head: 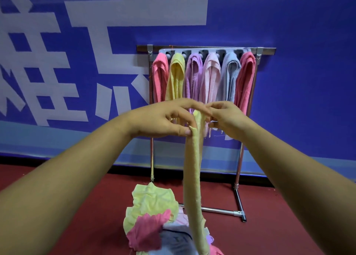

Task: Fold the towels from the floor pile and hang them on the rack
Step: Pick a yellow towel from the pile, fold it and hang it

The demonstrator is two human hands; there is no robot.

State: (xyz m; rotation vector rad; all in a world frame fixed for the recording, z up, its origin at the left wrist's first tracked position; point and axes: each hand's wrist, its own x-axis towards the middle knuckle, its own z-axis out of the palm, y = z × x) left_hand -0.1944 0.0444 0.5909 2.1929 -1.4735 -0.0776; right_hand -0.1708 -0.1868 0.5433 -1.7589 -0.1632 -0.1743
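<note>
A long yellow towel (192, 173) hangs edge-on in front of me, reaching down to the floor pile. My left hand (163, 119) pinches its top edge between thumb and fingers. My right hand (225, 118) grips the same top edge from the other side, fingers curled. Behind my hands stands the metal rack (265, 51), with several folded towels (192, 75) on its hooks: pink, yellow, purple, light pink, grey-blue and pink. The floor pile (150, 216) of crumpled yellow, pink and pale towels lies below my hands.
A blue wall banner (298, 81) with large white characters stands close behind the rack. The floor is dark red carpet (279, 225). The rack's metal base bar (221, 210) runs along the floor just behind the pile.
</note>
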